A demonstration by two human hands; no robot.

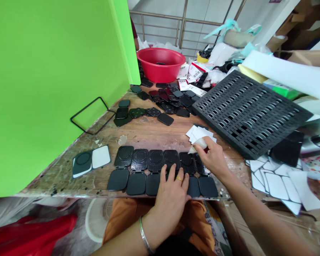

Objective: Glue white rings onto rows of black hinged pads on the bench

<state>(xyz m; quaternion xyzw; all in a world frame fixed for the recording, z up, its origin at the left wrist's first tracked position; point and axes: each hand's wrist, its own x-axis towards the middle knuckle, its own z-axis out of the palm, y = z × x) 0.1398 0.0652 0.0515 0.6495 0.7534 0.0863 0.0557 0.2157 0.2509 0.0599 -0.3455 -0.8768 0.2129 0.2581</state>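
A row of several open black hinged cases lies along the near edge of the wooden table. My left hand rests flat on the cases near the row's right end, fingers stretched out. Just beyond the right end, my right hand pinches a white sheet, the nearest of a small pile of white sheets that lies just beyond it.
A green board stands at the left. A black slotted tray lies tilted at the right, with white rounded backing sheets below it. A red basin and a heap of black case parts sit farther back.
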